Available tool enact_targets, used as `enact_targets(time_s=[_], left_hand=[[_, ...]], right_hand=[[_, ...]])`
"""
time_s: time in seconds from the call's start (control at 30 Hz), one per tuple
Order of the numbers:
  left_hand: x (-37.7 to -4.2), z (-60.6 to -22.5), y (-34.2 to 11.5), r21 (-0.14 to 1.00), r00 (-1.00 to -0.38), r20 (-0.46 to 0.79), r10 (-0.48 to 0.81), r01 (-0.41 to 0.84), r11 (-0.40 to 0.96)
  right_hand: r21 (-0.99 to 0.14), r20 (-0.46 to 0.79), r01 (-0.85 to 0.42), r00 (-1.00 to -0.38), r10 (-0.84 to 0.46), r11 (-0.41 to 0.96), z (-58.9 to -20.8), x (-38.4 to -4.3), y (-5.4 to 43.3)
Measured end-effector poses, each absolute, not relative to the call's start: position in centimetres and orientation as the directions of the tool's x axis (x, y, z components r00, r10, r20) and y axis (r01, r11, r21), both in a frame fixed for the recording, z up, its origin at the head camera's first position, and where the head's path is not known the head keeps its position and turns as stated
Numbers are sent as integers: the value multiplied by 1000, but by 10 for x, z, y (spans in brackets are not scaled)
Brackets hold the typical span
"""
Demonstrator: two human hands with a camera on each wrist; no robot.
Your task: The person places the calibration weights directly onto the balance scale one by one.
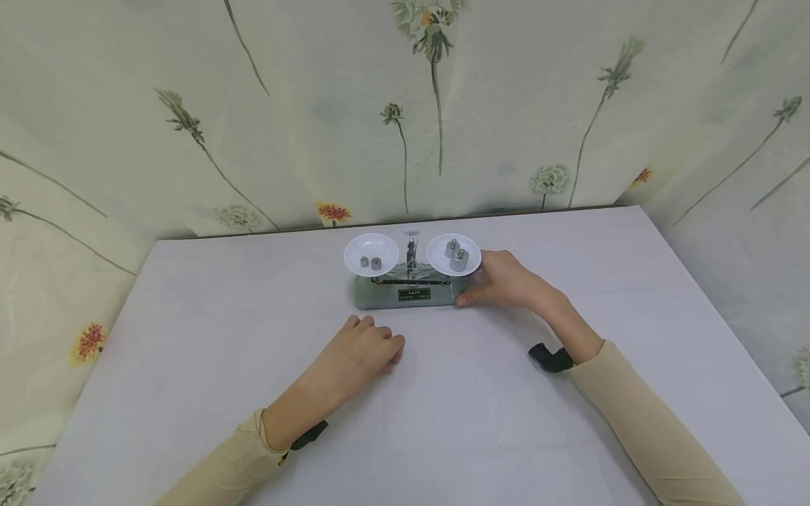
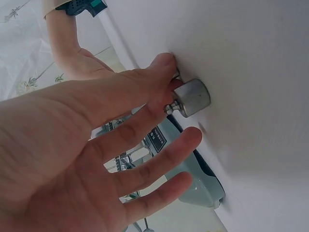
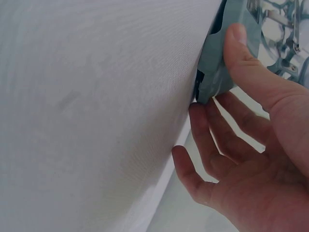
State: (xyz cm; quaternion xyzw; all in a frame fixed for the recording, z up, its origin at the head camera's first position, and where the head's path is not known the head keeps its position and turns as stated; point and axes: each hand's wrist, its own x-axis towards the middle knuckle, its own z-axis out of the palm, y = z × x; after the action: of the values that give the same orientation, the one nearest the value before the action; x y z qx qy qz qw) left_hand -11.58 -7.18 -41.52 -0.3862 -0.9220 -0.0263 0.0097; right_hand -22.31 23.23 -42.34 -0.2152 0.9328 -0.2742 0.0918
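A small balance scale (image 1: 414,281) with a grey-green base stands near the table's back edge. Two metal weights (image 1: 373,263) sit in its left white pan (image 1: 371,242); two larger weights (image 1: 460,258) sit in the right pan (image 1: 443,242). My right hand (image 1: 506,281) grips the base's right end, thumb on the front face, fingers behind. In front of the scale, my left hand (image 1: 361,351) has thumb and index finger bent together at a knobbed metal weight (image 2: 193,98). Another bit of metal (image 2: 176,73) shows between their tips, mostly hidden.
A white cloth covers the table (image 1: 209,337). Behind it hangs a flower-printed curtain (image 1: 354,140), close to the scale's back. Dark straps with devices (image 1: 550,358) are on both wrists, below beige sleeves (image 1: 645,414).
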Motion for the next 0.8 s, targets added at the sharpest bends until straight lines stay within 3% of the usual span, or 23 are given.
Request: enact_targets(time_s=[0.2, 0.8], left_hand=[[-116, -414, -71, 38, -712, 18, 702, 702, 711], [-120, -412, -72, -18, -697, 151, 701, 707, 707]], right_hand=[[-548, -53, -354, -889, -454, 757, -424, -224, 233], [-551, -44, -361, -888, -458, 752, -423, -223, 232]])
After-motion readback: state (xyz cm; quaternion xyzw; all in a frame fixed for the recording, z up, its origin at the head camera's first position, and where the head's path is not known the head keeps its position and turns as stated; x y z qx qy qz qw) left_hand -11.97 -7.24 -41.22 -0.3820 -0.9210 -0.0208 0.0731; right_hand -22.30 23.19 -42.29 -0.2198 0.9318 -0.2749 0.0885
